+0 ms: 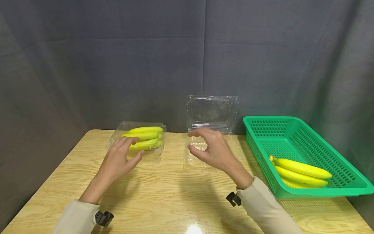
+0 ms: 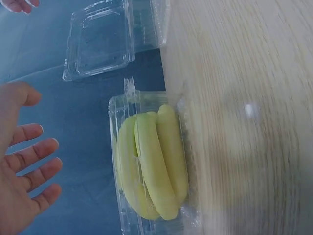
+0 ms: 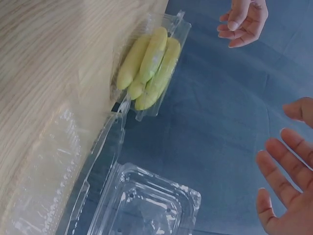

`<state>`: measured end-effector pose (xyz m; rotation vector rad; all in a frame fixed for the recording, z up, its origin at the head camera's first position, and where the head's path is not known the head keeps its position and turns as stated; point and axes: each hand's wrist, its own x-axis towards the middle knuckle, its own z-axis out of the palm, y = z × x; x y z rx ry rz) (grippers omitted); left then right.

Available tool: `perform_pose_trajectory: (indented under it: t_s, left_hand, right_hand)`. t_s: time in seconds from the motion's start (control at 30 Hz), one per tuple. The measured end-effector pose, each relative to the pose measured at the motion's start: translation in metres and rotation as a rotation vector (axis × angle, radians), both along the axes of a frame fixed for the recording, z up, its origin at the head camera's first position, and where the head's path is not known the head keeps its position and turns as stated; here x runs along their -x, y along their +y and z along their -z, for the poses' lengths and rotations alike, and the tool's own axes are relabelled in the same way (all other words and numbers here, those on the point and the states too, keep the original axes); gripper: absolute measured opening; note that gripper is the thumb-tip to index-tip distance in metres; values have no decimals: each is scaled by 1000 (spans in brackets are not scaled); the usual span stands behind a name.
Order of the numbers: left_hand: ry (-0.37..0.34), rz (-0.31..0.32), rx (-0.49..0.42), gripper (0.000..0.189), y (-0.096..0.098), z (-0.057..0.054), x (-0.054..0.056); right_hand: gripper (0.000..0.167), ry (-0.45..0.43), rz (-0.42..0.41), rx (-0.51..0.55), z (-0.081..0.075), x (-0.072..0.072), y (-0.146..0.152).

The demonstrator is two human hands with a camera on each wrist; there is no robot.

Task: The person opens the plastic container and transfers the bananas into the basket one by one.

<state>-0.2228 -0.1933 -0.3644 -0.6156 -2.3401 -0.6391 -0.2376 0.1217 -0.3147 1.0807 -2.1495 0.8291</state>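
Several yellow bananas [image 1: 144, 136] lie inside a clear plastic clamshell box [image 2: 152, 98] at the back left of the table, its lid down over them. My left hand [image 1: 117, 160] hovers in front of that box, fingers bent loosely and holding nothing. To its right stands a second clear clamshell [image 1: 212, 112], lid raised upright against the curtain and base flat on the wood. My right hand [image 1: 214, 148] is over that base, thumb and fingers apart with nothing between them. In the right wrist view the same hand [image 3: 288, 181] shows spread, relaxed fingers.
At the right stands a green perforated basket [image 1: 330, 143] with a few bananas [image 1: 301, 172] in its near end. A dark grey curtain [image 1: 146, 65] hangs behind the wooden table [image 1: 163, 198]. Black camera mounts [image 1: 104, 218] sit on both wrists.
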Motion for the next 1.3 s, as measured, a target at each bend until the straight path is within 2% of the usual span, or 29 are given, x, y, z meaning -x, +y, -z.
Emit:
perform_pose_trajectory:
  t_s: [0.17,0.57,0.83,1.1,1.3]
  left_hand:
    - [6,-5,11,39,-4,0,2]
    - [16,-18,10,38,-12,3,2]
    - [15,-36,27,35,-20,1,-2]
    - [37,-57,48,35,-29,2,-5]
    - [37,-82,53,31,-34,3,-6]
  right_hand:
    - [22,-22,-24,-30,1,3,-9]
    - [19,37,-36,-46,7,10,-23]
    - [15,70,-23,-45,10,13,-28]
    - [13,75,-37,-28,13,17,-33]
    - [13,57,-39,-53,15,20,-38]
